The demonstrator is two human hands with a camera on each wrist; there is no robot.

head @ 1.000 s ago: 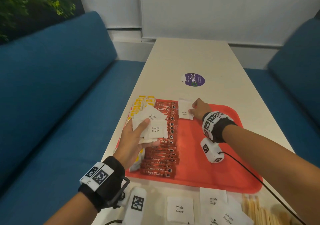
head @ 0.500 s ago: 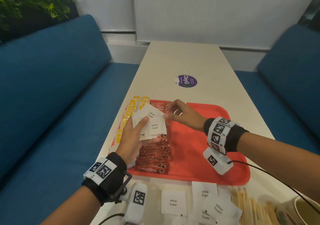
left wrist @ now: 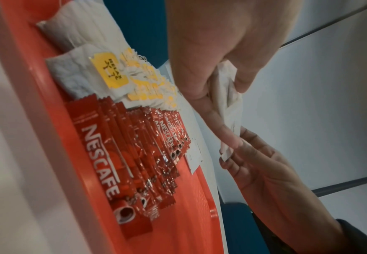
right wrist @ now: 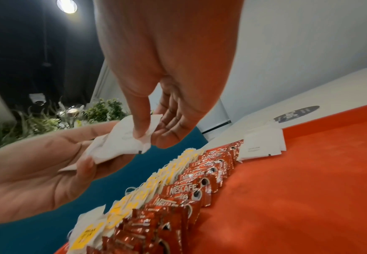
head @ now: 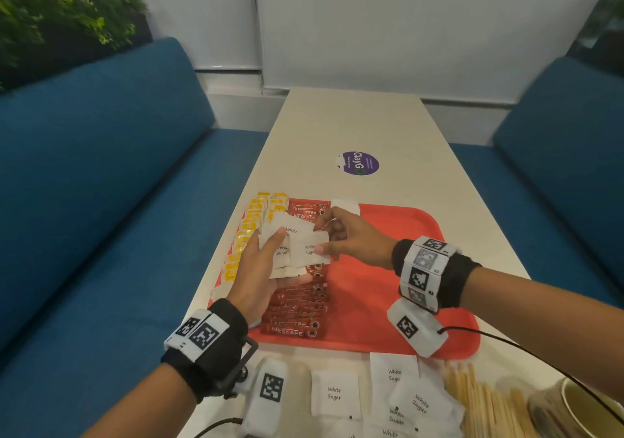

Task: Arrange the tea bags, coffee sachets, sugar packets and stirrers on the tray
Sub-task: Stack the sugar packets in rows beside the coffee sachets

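Left hand (head: pixel 260 279) holds a fanned stack of white sugar packets (head: pixel 287 245), thumb clamped on top, fingers curled under. Stack sits above the left side of the red tray (head: pixel 388 289). Right hand (head: pixel 351 238) reaches across and pinches the top packet (head: pixel 312 248) of that fan between thumb and fingertips; remaining fingers loosely curled. Right wrist view confirms: thumb on the packet's face, fingertips just behind its edge.

Directly below both hands: a row of red Nescafe coffee sachets (head: pixel 297 306), overlapped like shingles, running along the tray. Just outside the left hand, along the tray's left edge: a row of tea bags (head: pixel 251 235) with yellow tags, touching the sachet row. Beyond the right hand's fingertips, at the tray's far edge: a small pile of placed sugar packets (head: pixel 344 206), flat, next to the far end of the sachet row.

Under the right forearm the tray is bare red.

Nearer the person than both wrists, off the tray on the table (head: pixel 354 126): loose sugar packets (head: pixel 401 400) scattered and overlapping. Wooden stirrers (head: pixel 486 400) lie in a bundle below the right wrist, beside a paper cup (head: pixel 580 410) at frame edge.
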